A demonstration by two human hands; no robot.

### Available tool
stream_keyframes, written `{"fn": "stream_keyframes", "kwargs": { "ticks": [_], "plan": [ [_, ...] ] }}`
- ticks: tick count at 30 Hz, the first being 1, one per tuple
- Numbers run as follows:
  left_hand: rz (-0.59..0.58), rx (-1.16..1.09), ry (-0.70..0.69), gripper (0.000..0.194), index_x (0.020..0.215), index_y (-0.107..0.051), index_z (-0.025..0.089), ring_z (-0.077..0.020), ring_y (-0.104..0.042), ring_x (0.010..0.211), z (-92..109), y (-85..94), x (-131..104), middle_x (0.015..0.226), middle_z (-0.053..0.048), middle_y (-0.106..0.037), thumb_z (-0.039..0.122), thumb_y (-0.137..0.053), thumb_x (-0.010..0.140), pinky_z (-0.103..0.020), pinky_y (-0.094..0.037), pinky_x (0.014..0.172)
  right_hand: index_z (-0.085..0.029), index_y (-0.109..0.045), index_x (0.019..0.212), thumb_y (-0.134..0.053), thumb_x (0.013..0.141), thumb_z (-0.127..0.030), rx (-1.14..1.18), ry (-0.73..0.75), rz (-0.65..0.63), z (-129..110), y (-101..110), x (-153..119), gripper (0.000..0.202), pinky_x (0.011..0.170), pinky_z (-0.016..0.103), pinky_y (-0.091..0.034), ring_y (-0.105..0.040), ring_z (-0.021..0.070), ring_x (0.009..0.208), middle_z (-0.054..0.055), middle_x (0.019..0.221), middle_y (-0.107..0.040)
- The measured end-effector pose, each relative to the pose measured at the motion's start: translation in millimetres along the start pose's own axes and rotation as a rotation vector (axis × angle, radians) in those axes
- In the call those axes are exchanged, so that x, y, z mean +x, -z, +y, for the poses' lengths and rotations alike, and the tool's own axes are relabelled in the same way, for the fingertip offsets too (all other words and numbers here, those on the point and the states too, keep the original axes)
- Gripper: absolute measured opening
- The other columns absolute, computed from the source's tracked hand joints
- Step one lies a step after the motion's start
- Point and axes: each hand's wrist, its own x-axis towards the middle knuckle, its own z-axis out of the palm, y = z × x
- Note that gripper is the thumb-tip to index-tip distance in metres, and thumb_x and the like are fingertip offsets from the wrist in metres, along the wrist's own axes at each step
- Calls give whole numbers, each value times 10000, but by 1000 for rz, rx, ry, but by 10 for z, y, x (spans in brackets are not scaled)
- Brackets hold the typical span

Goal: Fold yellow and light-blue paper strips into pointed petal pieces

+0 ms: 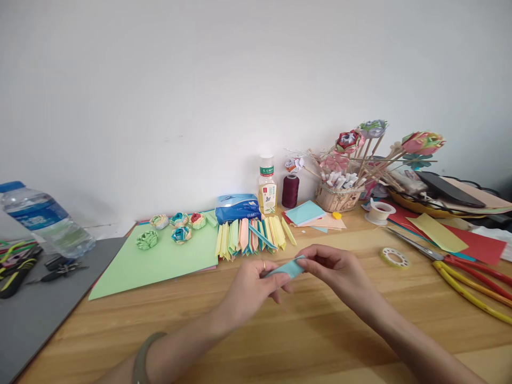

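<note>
A small piece of light blue paper (291, 268), apparently folded, is held above the wooden table between both hands. My left hand (258, 285), with a ring on one finger, pinches its left end under the thumb. At the paper's upper right corner, the thumb and fingertips of my right hand (330, 265) are closed on it. Just behind the hands lies a row of folded paper strips (250, 237) in yellow, green, pink and blue. Beyond them, to the right, rests a stack of light blue paper sheets (305, 212).
Paper flowers (181, 234) sit on green sheets (160, 272) at left. A tissue pack (238, 207), a drink bottle (268, 186), a thread spool (290, 191) and a basket (338, 198) line the wall. Scissors (444, 258) and a tape roll (395, 257) lie at right.
</note>
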Motion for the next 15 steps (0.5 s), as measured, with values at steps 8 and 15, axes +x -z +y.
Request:
{"fn": "stream_keyframes", "kwargs": {
  "ticks": [8, 15],
  "plan": [
    [247, -172, -58, 325, 705, -634, 145, -101, -473, 555, 67, 89, 56, 592, 20, -545, 409, -758, 562, -219, -427, 546, -201, -685, 672, -694, 628, -599, -12, 45, 260, -37, 185, -81, 400, 550, 267, -495, -599, 182, 628, 28, 628, -652],
    [245, -150, -105, 317, 743, -733, 142, -138, -506, 664, 154, 75, -34, 690, -35, -610, 434, -729, 620, -243, -462, 608, -220, -705, 659, -725, 591, -593, 4, 73, 316, -30, 211, -117, 379, 546, 269, -513, -604, 186, 614, 29, 642, -676]
  ]
}}
